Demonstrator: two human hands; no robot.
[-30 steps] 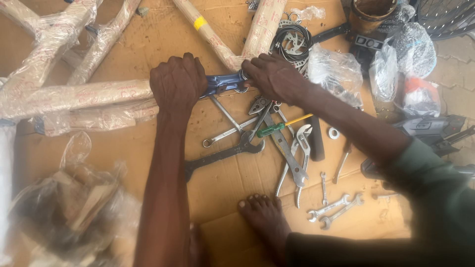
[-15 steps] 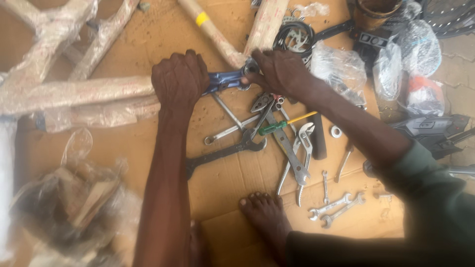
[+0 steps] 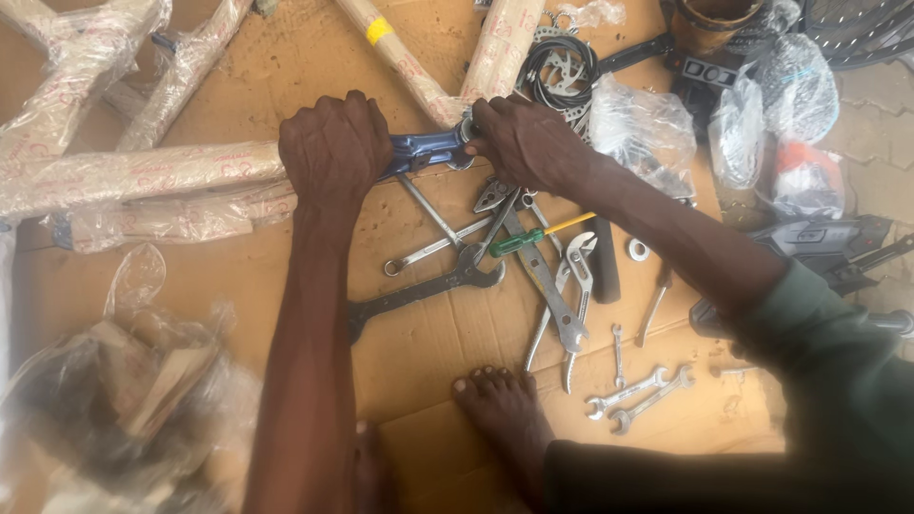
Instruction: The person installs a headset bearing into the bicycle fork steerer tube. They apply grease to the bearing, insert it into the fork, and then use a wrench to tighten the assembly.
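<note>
A person's left hand (image 3: 333, 148) closes its grip around a blue metal part (image 3: 424, 150) where it meets a paper-wrapped frame tube (image 3: 143, 173), fingers curled over the top. The right hand (image 3: 528, 143) pinches the other end of the same blue part, grip clamped together at a small silver fitting (image 3: 466, 128) just beside the junction of 2 more wrapped tubes (image 3: 457, 67). The blue part lies between the 2 hands, over the upper middle of a sheet of brown cardboard (image 3: 286, 286) spread on the floor.

Below the hands, tools lie scattered on the cardboard: a long dark wrench (image 3: 424, 290), a silver spanner (image 3: 433, 249), a green-and-yellow screwdriver (image 3: 538, 235), adjustable pliers (image 3: 574, 286) and 2 small spanners (image 3: 638, 395) near the lower right. A bare foot (image 3: 505, 409) rests on the cardboard just under the tools. A coil of black cable (image 3: 562, 67) sits beyond the right hand, with clear plastic bags (image 3: 647, 133) to its right. A crumpled clear wrapper (image 3: 105, 381) lies blurred at lower left. The right arm wears a dark green sleeve (image 3: 838, 381).
</note>
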